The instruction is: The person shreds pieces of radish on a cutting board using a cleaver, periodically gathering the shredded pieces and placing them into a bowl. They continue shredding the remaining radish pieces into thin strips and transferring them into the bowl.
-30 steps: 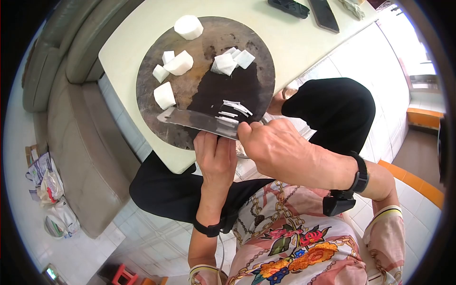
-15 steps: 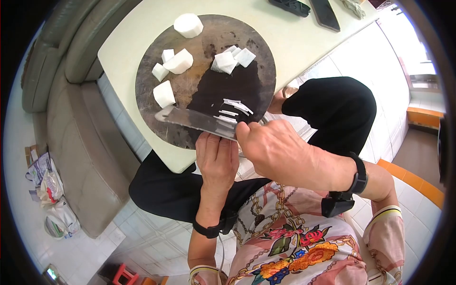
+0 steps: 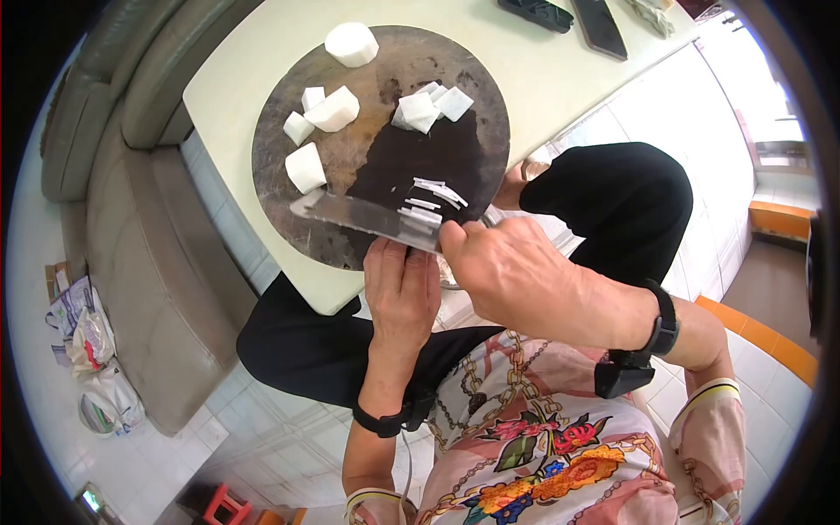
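Note:
My right hand (image 3: 503, 267) is closed round the handle end of a wide kitchen knife (image 3: 367, 220), whose blade lies across the near part of a round, dark-stained chopping board (image 3: 289, 96). Just behind the blade, my left hand (image 3: 402, 284) has its fingers bent and pressed together at the board's near edge. Whatever lies under those fingertips is hidden. Several thin white strips (image 3: 429, 199) are on the wet patch beyond the blade. Farther up sit flat white vegetable slices (image 3: 429, 107) in an overlapping pile. At left are thicker white vegetable chunks (image 3: 332, 109) and a round cut piece (image 3: 352, 44).
The board rests on a pale table (image 3: 236, 66) with a phone (image 3: 599, 28) and a black object (image 3: 535, 13) at its far side. A grey sofa (image 3: 144, 262) stands at left, with bags (image 3: 92, 350) on the floor. My knees flank the table corner.
The knife blade has shifted very slightly, staying beside my left fingertips. The strips lie a little closer together next to it. Both hands keep almost the same place.

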### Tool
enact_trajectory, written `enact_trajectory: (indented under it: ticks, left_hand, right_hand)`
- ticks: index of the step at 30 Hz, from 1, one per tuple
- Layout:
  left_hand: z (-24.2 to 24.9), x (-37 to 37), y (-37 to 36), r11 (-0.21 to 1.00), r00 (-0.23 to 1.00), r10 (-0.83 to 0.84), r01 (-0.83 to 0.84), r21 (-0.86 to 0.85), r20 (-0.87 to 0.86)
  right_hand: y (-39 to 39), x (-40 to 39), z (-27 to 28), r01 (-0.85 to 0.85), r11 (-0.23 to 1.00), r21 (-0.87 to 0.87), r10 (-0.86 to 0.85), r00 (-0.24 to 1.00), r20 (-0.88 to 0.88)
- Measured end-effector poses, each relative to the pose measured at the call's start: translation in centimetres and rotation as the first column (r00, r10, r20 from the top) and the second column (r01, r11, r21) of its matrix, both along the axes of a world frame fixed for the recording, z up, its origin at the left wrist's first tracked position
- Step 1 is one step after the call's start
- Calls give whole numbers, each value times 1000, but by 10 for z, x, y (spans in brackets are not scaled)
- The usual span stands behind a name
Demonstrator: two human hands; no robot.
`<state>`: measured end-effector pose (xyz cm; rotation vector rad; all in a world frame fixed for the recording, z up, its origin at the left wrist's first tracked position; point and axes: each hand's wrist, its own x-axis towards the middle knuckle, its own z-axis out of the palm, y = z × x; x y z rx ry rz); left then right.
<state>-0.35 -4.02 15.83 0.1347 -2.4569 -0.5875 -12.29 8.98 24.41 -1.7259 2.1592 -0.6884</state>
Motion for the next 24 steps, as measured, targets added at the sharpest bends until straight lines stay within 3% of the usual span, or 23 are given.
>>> enact_trajectory:
  ticks: [11, 14, 24]
  left_hand:
    - [2, -1, -1, 1000, 1000, 8, -8, 10, -24]
    - [3, 1, -1, 1000, 1000, 10, -10, 14, 14]
    - [-4, 4, -2, 999, 1000, -14, 15, 33, -27]
  right_hand:
    - [10, 6, 13, 21, 991, 131, -17, 999, -36]
    - [3, 4, 3, 9, 1000, 13, -9, 1000, -18]
    - [12, 5, 13, 14, 996, 88, -16, 1000, 24]
